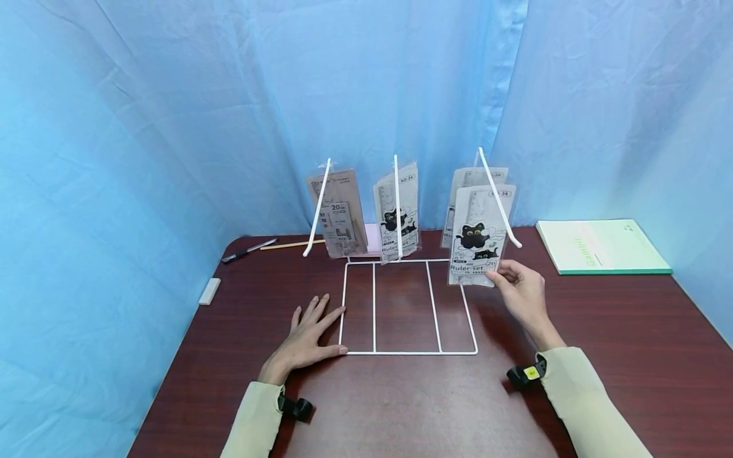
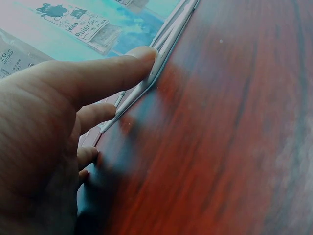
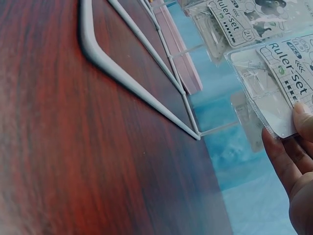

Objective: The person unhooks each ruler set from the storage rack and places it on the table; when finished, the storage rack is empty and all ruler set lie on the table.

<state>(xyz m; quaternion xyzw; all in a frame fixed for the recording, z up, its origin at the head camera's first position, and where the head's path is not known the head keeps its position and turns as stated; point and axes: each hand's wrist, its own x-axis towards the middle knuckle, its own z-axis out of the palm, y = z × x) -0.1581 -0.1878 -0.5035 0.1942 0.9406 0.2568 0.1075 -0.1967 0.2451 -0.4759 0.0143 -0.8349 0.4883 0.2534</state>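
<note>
My right hand (image 1: 521, 299) pinches the lower right corner of a ruler set packet (image 1: 474, 254) with a black cat print, thumb in front and fingers behind. This packet overlaps the right prong (image 1: 499, 200) of a white wire display rack (image 1: 401, 353). Another ruler set packet (image 1: 449, 219) hangs behind it. The right wrist view shows the clear sleeve (image 3: 274, 115) between thumb and fingers. My left hand (image 1: 306, 337) lies with spread fingers at the rack's left front corner, thumb (image 2: 142, 55) against the wire.
Cat-print ruler sets (image 1: 389, 235) hang on the middle prong, and a brownish ruler packet (image 1: 338, 191) on the left one. Behind the rack lies a pink item (image 1: 373, 238). A pen (image 1: 249, 250), a pencil (image 1: 292, 245) and an eraser (image 1: 209, 291) lie left, a green notebook (image 1: 604, 248) right.
</note>
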